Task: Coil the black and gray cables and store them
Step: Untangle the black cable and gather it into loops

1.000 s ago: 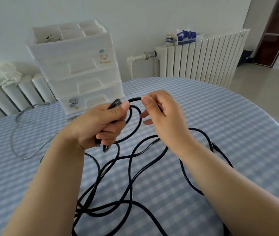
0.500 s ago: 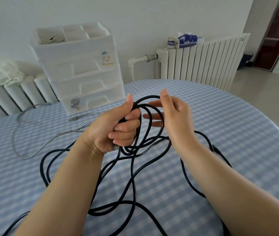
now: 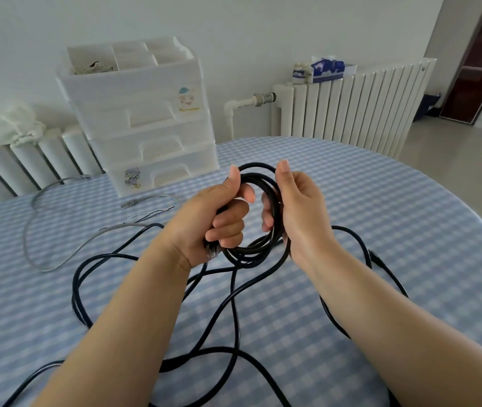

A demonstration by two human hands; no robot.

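A long black cable [image 3: 235,301] sprawls in loose loops over the checked table, and part of it is wound into a small coil held above the table's middle. My left hand [image 3: 204,218] grips the coil's left side, with a clear plug sticking out below the fist. My right hand [image 3: 298,210] holds the coil's right side, fingers curled through the loops and thumb up. A thin gray cable [image 3: 57,259] lies loose on the table to the left, its plug near the drawers.
A white plastic drawer unit [image 3: 145,124] with open top compartments stands at the table's back edge. White radiators line the wall behind; the right one carries a tissue box [image 3: 329,69] and a jar. The blue checked table [image 3: 395,230] curves away at right.
Both hands have come closer together and the coil has gained loops and tightened. My right hand went from open fingers beside the loop to curling round it.
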